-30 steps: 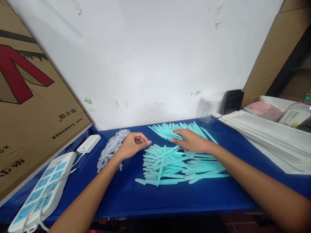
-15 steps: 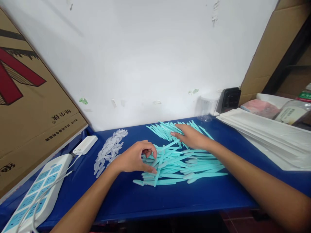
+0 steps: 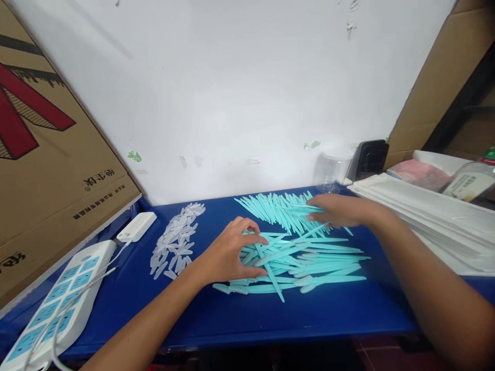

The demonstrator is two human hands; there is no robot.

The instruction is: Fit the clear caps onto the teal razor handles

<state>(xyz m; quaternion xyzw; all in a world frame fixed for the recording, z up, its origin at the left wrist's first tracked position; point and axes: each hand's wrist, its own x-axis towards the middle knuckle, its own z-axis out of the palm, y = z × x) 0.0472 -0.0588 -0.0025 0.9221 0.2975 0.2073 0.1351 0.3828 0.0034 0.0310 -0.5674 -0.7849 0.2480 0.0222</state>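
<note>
Slim turquoise eyebrow razors lie in two groups on the blue table. The near heap [image 3: 325, 259] has pale translucent caps at its left ends; a narrower row [image 3: 266, 208] lies behind it. My left hand [image 3: 237, 250] reaches over the left end of the near heap, thumb and forefinger apart, razors showing between them. Over the right end of the back row, my right hand [image 3: 340, 210] pinches an eyebrow razor [image 3: 299, 207] pointing left; its finger pads are partly hidden. Left of my left hand is a scatter of small translucent caps [image 3: 176, 237].
A white power strip [image 3: 83, 291] with cables and a small white box [image 3: 136, 226] line the left side, beside a large carton [image 3: 58, 170]. Behind on the right stand a clear cup [image 3: 331, 170] and a black object [image 3: 372, 159]. White bags [image 3: 425, 216] lie at right.
My right hand has moved right along the back row. My left hand has shifted slightly right over the near heap, and a razor there now slants the other way.
</note>
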